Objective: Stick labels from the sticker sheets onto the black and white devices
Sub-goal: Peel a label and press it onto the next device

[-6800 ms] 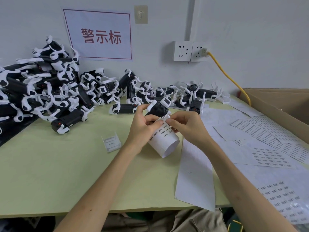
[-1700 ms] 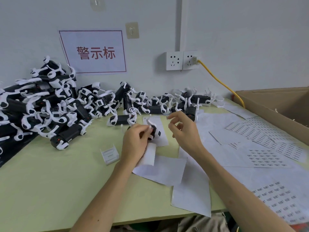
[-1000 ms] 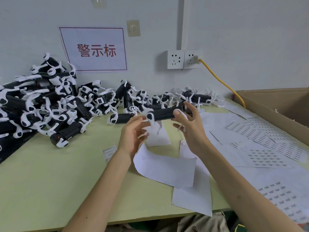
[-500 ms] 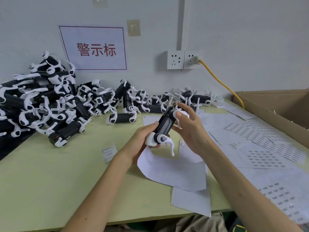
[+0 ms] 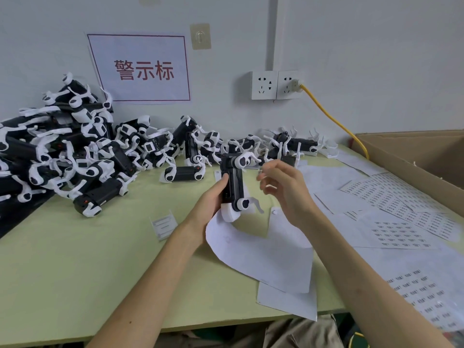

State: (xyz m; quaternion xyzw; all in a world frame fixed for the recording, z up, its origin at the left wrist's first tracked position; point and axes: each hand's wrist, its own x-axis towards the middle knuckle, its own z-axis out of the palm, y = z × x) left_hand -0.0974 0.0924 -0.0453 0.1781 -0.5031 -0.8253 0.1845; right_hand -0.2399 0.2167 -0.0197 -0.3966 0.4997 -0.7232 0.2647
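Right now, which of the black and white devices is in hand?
The upright device gripped by the left hand, above the curled white sheet. Every other one lies loose on the table, heaped at left or strung along the wall.

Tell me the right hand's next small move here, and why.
Probably bring the right hand across to the device and press a label onto its black side. The left hand grips the device nearly upright; the right hand hovers beside it, not touching. Whether it carries a label is too blurred to tell.
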